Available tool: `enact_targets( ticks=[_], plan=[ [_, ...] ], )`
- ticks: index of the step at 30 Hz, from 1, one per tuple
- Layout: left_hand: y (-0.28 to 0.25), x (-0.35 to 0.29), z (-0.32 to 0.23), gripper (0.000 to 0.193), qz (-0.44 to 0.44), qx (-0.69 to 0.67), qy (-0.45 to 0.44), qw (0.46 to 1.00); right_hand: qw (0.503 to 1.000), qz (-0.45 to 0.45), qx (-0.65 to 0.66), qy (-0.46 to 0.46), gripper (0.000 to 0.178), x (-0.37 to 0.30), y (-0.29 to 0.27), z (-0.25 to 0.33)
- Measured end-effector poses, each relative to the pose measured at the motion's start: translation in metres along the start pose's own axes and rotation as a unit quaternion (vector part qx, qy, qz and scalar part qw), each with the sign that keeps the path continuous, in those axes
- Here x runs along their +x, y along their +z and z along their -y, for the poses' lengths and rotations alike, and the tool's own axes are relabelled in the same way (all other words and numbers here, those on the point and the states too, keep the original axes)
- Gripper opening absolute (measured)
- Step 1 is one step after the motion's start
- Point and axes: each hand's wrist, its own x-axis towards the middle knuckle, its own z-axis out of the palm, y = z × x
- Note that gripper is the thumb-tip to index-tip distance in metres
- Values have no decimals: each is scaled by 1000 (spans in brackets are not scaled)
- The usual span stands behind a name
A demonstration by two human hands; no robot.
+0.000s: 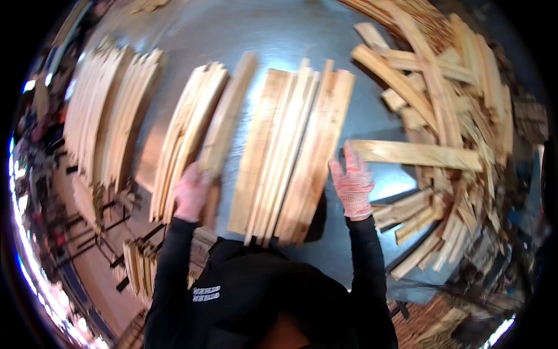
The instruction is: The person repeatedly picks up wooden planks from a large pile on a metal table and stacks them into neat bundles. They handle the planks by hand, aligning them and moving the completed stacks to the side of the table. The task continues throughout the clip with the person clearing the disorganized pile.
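Observation:
My left hand [192,193], in a pink-and-white knit glove, is closed on the near end of a wooden board [229,116]. That board is slightly blurred and lies between two groups of boards. Left of it is a narrow bundle of boards [189,134], close beside my left hand. In front of my body a wider row of boards [273,151] lies side by side on the grey-blue metal table [302,32]. My right hand [353,185], gloved alike, has its fingers spread at the row's right side. Its fingertips are by the left end of a crosswise plank [418,154].
A jumbled heap of boards [442,104] covers the table's right side, some sticking out at angles. Further left stand stacked boards [104,116] at the table's edge. More boards [139,267] rest on a dark metal rack below, at lower left.

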Motion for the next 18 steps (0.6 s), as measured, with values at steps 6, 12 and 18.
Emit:
enact_targets(
  ticks=[6, 12, 18],
  plan=[
    [-30, -6, 36, 69, -130, 288, 20, 948, 892, 109, -418, -133, 81, 84, -103, -134],
    [8, -4, -60, 74, -54, -35, 53, 997, 879, 237, -389, -143, 51, 58, -114, -144],
    [70, 10, -108, 92, 85, -111, -76, 987, 923, 317, -207, -67, 47, 40, -223, -28]
  ],
)
